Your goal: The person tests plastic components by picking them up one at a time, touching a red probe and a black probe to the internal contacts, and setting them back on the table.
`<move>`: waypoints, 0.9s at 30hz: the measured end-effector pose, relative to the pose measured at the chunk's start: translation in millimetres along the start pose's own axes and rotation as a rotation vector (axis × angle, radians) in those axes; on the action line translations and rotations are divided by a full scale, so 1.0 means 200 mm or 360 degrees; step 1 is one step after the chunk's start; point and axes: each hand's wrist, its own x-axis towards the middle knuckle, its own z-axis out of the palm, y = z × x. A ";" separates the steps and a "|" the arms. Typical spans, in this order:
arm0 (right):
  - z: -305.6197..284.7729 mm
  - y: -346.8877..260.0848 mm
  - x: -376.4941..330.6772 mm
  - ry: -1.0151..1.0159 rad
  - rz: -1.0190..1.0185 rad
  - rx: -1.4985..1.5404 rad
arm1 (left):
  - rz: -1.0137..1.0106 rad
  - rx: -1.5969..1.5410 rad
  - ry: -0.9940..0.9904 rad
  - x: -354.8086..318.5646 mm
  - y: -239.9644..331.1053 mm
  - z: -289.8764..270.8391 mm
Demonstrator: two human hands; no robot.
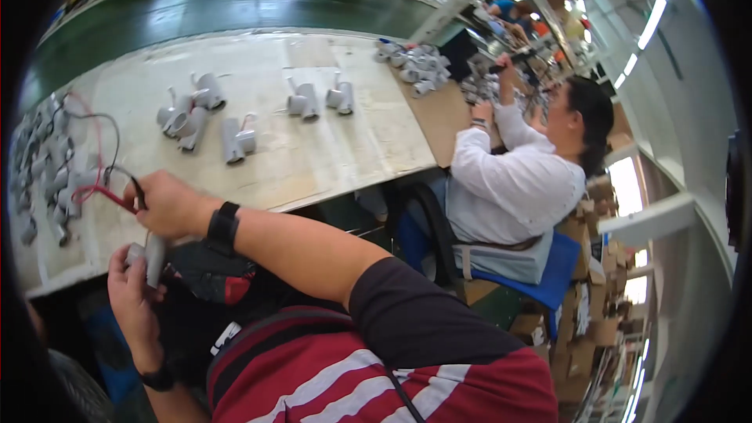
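Note:
My left hand (pixel 133 290), low at the table's near edge, is closed round a grey tube-shaped housing (pixel 155 260) with a rounded side piece. Just above it, my right hand (pixel 168 204) grips a red test probe (pixel 116 199) and a black test probe (pixel 139 193) together. Their red and black leads (pixel 98 141) loop back over the table to the left. The right fingers partly hide the probes, and I cannot tell whether the tips touch the housing.
Many similar grey housings (pixel 51 164) are heaped at the table's left end. Several more (pixel 192 121) stand on the white tabletop (pixel 329 157). Another pile (pixel 415 66) lies at the far right. A co-worker in white (pixel 509 172) sits there on a blue chair (pixel 560 266), hands raised over parts.

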 end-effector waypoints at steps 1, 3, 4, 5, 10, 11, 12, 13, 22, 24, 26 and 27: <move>-0.03 0.01 -0.02 0.0063 0.0004 -0.0045 | 0.0076 0.0050 0.0022 0.03 -0.01 0.01; -0.02 0.03 -0.02 0.0103 -0.0102 -0.0191 | 0.0213 0.0158 0.0158 0.05 -0.01 -0.01; -0.02 0.03 -0.01 0.0110 -0.0157 -0.0250 | 0.0217 0.0164 0.0148 0.06 0.00 0.00; -0.02 0.04 -0.01 0.0099 -0.0171 -0.0233 | 0.0217 0.0182 0.0158 0.05 0.01 -0.01; -0.08 0.10 -0.05 0.0244 0.0124 0.0386 | 0.0144 0.0198 0.0272 -0.04 0.11 0.03; -0.17 0.08 -0.09 0.0224 0.0231 0.0469 | 0.0156 0.0077 0.0291 -0.04 0.16 0.09; -0.25 0.08 -0.12 0.0267 0.0335 0.0564 | 0.0292 0.0017 0.0387 0.01 0.16 0.11; -0.28 0.03 -0.14 0.0352 0.0332 0.0636 | 0.0388 0.0087 0.0455 0.05 0.16 0.03; -0.23 0.05 -0.16 0.0272 0.0255 0.1000 | 0.1057 0.0765 0.1694 0.66 0.30 -0.94; -0.26 0.03 -0.16 0.0296 0.0302 0.1045 | 0.0924 0.0906 0.1567 0.73 0.31 -0.98; -0.33 0.01 -0.18 0.0320 0.0317 0.0803 | 0.0680 0.1216 0.1385 0.78 0.39 -0.92; -0.36 0.01 -0.19 0.0305 0.0336 0.0583 | 0.0685 0.1205 0.1368 0.78 0.40 -0.89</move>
